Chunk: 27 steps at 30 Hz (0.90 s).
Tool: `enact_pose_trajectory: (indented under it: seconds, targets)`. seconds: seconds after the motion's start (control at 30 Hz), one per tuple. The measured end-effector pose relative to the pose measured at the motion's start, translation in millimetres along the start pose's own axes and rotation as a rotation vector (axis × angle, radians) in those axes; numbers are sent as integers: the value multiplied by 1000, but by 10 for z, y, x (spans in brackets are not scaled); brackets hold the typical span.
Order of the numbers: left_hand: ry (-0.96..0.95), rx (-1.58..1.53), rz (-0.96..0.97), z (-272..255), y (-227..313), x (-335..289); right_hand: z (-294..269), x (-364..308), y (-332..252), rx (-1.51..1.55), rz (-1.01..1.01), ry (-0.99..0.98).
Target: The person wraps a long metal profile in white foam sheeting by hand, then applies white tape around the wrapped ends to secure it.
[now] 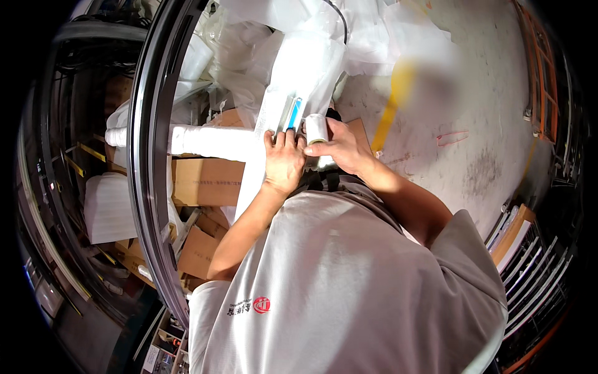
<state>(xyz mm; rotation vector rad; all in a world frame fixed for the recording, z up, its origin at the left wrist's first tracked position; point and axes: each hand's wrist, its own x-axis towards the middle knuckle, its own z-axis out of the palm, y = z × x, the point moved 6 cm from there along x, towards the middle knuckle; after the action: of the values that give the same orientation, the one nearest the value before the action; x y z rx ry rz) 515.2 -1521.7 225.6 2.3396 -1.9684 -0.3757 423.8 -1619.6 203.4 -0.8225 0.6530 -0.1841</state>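
Note:
My right hand (342, 148) is closed around a small roll of whitish film or tape (316, 128), its round end facing me. Close beside it, my left hand (285, 163) has its fingers bent over a metal strip with a bright blue face (294, 113). The strip lies against a white foam sheet (269, 115) that runs away from me under strong light. Both hands meet in front of my waist, thumbs close together. What lies beneath the left palm is hidden.
A dark curved frame (149, 137) stands upright at my left. Behind it a long white-wrapped roll (212, 141) lies across a cardboard box (208, 181). Crumpled clear plastic (240, 47) heaps up ahead. A yellow line (387, 118) marks the floor; an orange rack (543, 81) stands far right.

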Motion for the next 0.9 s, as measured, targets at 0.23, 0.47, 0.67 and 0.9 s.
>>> enact_pose_trajectory:
  seconds: [0.23, 0.47, 0.67, 0.9]
  targets:
    - [369, -748, -209, -466, -129, 19, -91, -354, -386, -1080, -292, 270]
    - [53, -1623, -709, -175, -299, 331, 232, -423, -589, -1335, -340, 208]
    - [586, -1817, -761, -326, -928, 232, 427, -365, -654, -1013, -670, 162]
    - [816, -1528, -866, -245, -1654, -34, 539, 44, -503, -1106, -550, 86]
